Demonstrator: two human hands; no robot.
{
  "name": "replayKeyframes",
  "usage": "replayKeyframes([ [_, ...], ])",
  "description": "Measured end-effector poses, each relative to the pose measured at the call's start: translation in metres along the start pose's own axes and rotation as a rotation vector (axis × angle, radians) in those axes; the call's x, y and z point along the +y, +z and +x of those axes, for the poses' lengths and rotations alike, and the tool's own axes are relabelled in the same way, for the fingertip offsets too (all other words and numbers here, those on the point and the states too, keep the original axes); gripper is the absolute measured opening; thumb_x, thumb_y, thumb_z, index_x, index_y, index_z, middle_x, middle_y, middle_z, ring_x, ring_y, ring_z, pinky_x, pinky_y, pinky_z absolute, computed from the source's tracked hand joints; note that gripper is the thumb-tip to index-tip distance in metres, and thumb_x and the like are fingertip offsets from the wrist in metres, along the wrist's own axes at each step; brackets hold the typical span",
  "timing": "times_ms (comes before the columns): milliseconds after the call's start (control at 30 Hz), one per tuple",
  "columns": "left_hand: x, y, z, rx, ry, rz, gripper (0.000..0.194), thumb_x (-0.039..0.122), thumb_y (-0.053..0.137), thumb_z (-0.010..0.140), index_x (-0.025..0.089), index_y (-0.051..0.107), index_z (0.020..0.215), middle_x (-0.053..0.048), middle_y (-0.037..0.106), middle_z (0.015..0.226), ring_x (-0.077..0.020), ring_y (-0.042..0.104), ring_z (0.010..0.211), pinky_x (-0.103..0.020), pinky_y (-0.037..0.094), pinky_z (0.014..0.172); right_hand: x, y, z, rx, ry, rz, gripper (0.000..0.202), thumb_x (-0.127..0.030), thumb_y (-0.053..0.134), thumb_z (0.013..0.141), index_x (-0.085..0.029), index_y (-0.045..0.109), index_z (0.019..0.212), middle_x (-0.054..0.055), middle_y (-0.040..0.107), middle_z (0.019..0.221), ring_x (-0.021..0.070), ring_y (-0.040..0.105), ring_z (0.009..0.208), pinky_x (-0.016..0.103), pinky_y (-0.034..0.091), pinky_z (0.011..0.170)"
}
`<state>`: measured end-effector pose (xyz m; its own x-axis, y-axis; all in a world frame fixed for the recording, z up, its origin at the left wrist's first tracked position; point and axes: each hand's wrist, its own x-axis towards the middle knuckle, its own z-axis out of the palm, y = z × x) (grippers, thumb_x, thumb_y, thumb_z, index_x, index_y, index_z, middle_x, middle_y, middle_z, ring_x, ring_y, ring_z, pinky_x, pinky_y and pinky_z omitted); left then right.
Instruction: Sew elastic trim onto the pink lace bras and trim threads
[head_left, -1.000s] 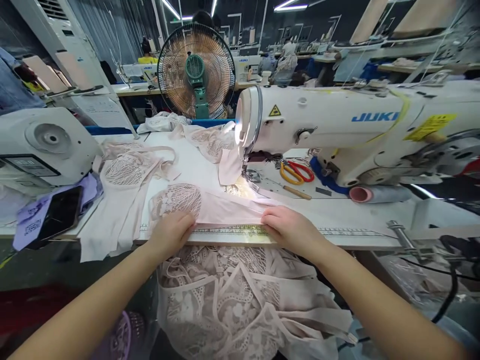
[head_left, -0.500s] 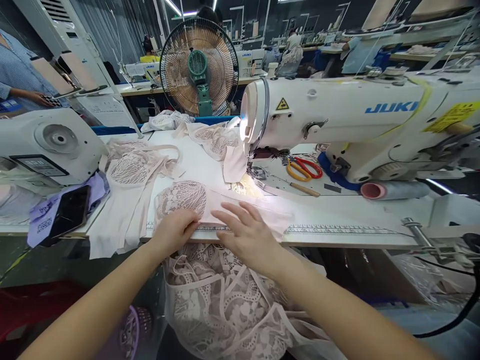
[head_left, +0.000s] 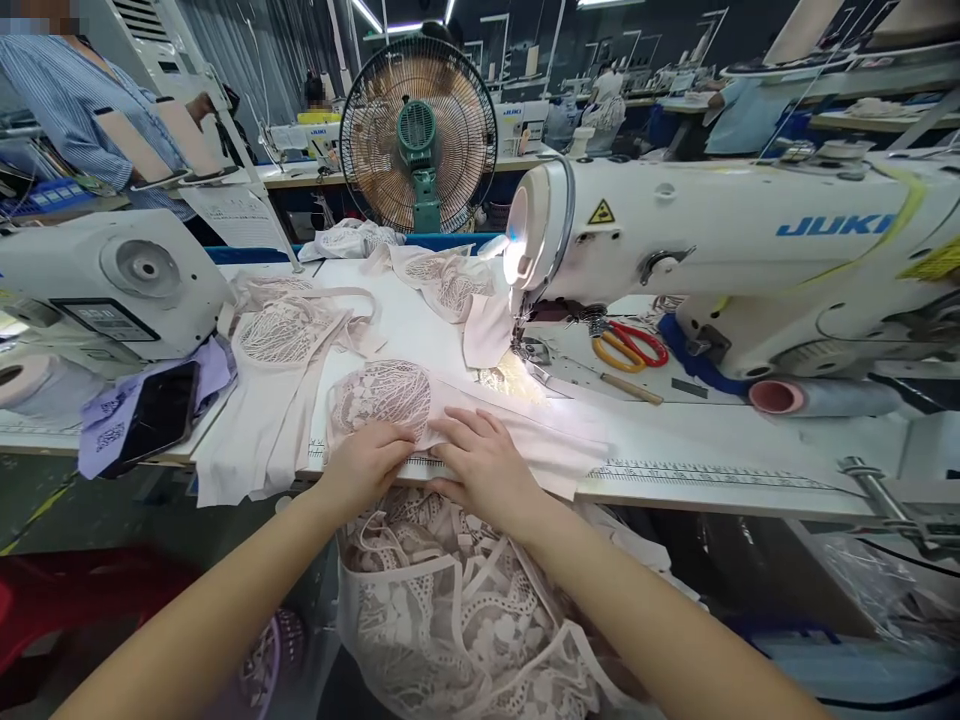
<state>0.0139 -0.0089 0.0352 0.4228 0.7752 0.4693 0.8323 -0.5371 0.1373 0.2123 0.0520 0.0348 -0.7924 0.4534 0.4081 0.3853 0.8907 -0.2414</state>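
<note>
A pale pink lace bra piece (head_left: 390, 392) lies flat at the table's front edge, its plain band stretching right under the sewing machine (head_left: 697, 225). My left hand (head_left: 367, 462) pinches the lower edge of the lace cup. On the plain fabric just right of the cup rests my right hand (head_left: 484, 462), palm down with its fingers extended. Fabric from the same pale material sits by the lit needle. More lace pieces (head_left: 450, 620) are heaped below the table edge, under my forearms.
Orange and red scissors (head_left: 630, 345), a wooden-handled tool (head_left: 631, 388) and a thread cone (head_left: 825, 397) lie right. Left are another lace piece (head_left: 277, 335), a phone (head_left: 159, 415) and a second machine (head_left: 127, 280). A fan (head_left: 418, 135) stands behind; a person in blue (head_left: 82, 110) is back left.
The view has shifted so the scene sits further right. My right hand has lowered onto the fabric and moved closer to my left hand. The person at back left has moved.
</note>
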Motion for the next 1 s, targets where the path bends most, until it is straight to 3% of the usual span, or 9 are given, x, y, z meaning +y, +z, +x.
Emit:
replayKeyframes([
  [200, 0.004, -0.015, -0.003, -0.100, 0.042, -0.047, 0.014, 0.018, 0.045, 0.091, 0.018, 0.058, 0.095, -0.008, 0.066, 0.101, -0.0206, 0.060, 0.094, -0.034, 0.050, 0.079, -0.002, 0.003, -0.001, 0.059, -0.074, 0.032, 0.016, -0.026, 0.071, 0.075, -0.019, 0.062, 0.086, 0.006, 0.063, 0.115, 0.0290, 0.047, 0.116, 0.048, 0.033, 0.096],
  [333, 0.010, -0.015, -0.009, -0.131, 0.010, -0.039, 0.012, 0.022, 0.047, 0.091, 0.018, 0.056, 0.097, -0.008, 0.064, 0.100, -0.0216, 0.059, 0.093, -0.035, 0.049, 0.078, -0.004, 0.005, 0.000, 0.089, -0.109, 0.105, 0.006, -0.020, 0.066, 0.079, -0.020, 0.060, 0.078, 0.003, 0.068, 0.101, 0.0239, 0.054, 0.103, 0.042, 0.036, 0.089],
  [633, 0.017, -0.005, -0.007, -0.061, -0.022, 0.000, 0.019, 0.028, 0.042, 0.093, 0.016, 0.056, 0.100, -0.009, 0.065, 0.096, -0.0214, 0.059, 0.085, -0.034, 0.050, 0.072, -0.001, 0.003, -0.002, 0.157, -0.125, 0.292, 0.011, -0.014, 0.050, 0.085, -0.020, 0.055, 0.076, 0.004, 0.069, 0.092, 0.0190, 0.060, 0.086, 0.039, 0.040, 0.082],
  [1000, 0.025, -0.005, 0.002, 0.048, 0.001, 0.121, 0.025, 0.022, 0.033, 0.095, 0.015, 0.057, 0.095, -0.009, 0.065, 0.083, -0.0207, 0.060, 0.073, -0.033, 0.048, 0.063, 0.000, -0.001, -0.003, 0.267, -0.125, 0.279, 0.013, -0.013, 0.047, 0.086, -0.021, 0.055, 0.080, 0.002, 0.070, 0.089, 0.0161, 0.062, 0.083, 0.037, 0.038, 0.083],
])
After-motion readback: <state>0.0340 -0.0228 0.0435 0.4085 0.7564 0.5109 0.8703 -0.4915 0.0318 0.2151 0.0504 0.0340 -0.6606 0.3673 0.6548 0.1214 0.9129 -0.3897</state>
